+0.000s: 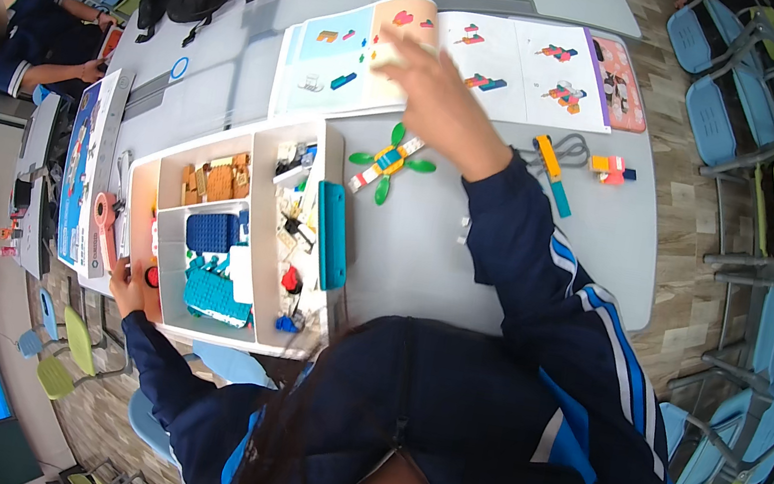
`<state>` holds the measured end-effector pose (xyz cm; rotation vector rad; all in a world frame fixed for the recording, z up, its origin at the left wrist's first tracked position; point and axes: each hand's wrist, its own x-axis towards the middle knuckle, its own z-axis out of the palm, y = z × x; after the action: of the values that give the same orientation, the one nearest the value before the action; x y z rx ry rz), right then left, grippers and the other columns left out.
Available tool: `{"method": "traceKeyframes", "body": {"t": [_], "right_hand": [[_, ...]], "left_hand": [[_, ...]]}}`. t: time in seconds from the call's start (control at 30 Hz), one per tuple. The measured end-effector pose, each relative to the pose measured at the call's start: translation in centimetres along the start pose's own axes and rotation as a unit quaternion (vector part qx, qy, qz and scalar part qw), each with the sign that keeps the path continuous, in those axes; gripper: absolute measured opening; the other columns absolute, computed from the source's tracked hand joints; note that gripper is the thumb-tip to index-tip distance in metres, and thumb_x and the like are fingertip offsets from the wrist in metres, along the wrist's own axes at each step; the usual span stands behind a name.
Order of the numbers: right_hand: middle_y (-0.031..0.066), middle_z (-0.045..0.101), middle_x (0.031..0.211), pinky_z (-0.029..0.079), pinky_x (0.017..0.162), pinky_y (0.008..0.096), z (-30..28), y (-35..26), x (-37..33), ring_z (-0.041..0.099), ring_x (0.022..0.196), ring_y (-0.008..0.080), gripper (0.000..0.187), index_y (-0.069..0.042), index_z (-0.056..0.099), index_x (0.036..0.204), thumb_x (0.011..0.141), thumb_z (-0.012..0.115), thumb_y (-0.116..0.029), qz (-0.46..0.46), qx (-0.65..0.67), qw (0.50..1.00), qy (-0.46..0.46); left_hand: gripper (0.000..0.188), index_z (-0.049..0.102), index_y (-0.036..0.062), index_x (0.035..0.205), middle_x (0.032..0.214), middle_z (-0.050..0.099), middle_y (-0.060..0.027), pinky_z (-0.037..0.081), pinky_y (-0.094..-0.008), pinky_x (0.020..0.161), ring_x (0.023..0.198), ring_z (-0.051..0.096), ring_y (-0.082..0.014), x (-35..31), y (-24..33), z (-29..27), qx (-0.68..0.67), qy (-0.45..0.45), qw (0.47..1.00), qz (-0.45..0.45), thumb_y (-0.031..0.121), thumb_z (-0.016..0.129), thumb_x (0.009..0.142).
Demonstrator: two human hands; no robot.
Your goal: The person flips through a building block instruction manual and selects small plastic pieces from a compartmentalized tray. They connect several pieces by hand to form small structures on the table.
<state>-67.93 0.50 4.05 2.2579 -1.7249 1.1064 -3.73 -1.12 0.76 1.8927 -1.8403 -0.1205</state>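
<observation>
At the near left corner of a white compartment tray point(260, 183), my left hand point(128, 288) has its fingers closed over the rim. The tray holds brown, dark blue, teal, white and black building bricks, sorted by compartment. My right hand point(442, 101) hangs over an open instruction booklet point(526, 66), fingers stretched toward its left page and apart; the fingertips are blurred. Below that hand lies a brick build with green leaf pieces point(387, 163). A long teal brick piece point(333, 237) sits along the tray's right edge.
Right of my forearm lie a yellow-and-teal brick piece point(553, 175), a grey cord point(573, 151) and a small pink-and-orange build point(612, 170). A pink case point(620, 86) lies beside the booklet. A pink tape roll point(105, 226) and a box point(91, 170) stand left. Others sit at far left.
</observation>
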Motion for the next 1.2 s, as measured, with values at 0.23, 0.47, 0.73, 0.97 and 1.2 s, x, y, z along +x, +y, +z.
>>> {"method": "traceKeyframes", "body": {"t": [0.23,0.47,0.73,0.97,1.2], "right_hand": [[0.0247,0.07,0.093,0.058,0.065,0.0329,-14.6,-7.4,-2.9,0.07,0.077,0.0305,0.035,0.01,0.067,0.097,0.073,0.042,0.013,-0.039,0.295,0.823,0.484],[0.0108,0.046,0.05,0.027,0.041,0.026,-18.8,-9.6,-13.3,0.038,0.041,0.0137,0.008,0.002,0.05,0.061,0.063,0.045,0.009,-0.15,0.331,0.804,0.471],[0.0088,0.046,0.051,0.031,0.044,0.0303,-9.5,-11.7,-20.1,0.044,0.044,0.0202,0.018,0.001,0.06,0.061,0.053,0.046,0.008,0.084,0.092,0.968,0.219],[0.0083,0.043,0.051,0.032,0.044,0.0285,-3.1,-10.9,-23.2,0.045,0.044,0.0172,0.023,0.0,0.061,0.063,0.058,0.044,0.014,0.16,0.163,0.962,0.148],[-0.0018,0.049,0.055,0.029,0.05,0.0211,-3.5,-10.4,-23.5,0.04,0.053,0.0047,0.028,0.002,0.061,0.065,0.066,0.037,0.016,0.334,0.255,0.895,0.15]], "left_hand": [[0.027,0.068,-0.0009,0.104,0.064,0.055,-0.0086,0.038,-0.0343,0.054,0.059,0.044,-0.0149,0.3,0.3,1.5,-0.012,0.01,1.0,0.005,0.02,0.071,0.087],[0.035,0.069,-0.0019,0.108,0.068,0.057,-0.0028,0.036,-0.0287,0.053,0.061,0.044,-0.0098,-0.3,-2.3,0.8,-0.035,0.027,0.999,0.012,0.027,0.072,0.089],[0.043,0.068,-0.0003,0.116,0.078,0.066,-0.0071,0.042,-0.0283,0.059,0.068,0.053,-0.01,0.1,-2.3,1.7,-0.037,0.032,0.999,0.01,0.032,0.072,0.089],[0.046,0.067,0.0009,0.12,0.089,0.071,-0.0102,0.048,-0.0274,0.067,0.075,0.06,-0.0116,-0.1,-2.4,0.8,-0.059,0.016,0.998,-0.022,0.033,0.073,0.088],[0.043,0.068,0.0007,0.119,0.094,0.073,-0.0134,0.049,-0.0275,0.071,0.078,0.061,-0.0123,-0.6,-0.6,0.3,-0.052,0.009,0.998,-0.033,0.031,0.073,0.089]]}}
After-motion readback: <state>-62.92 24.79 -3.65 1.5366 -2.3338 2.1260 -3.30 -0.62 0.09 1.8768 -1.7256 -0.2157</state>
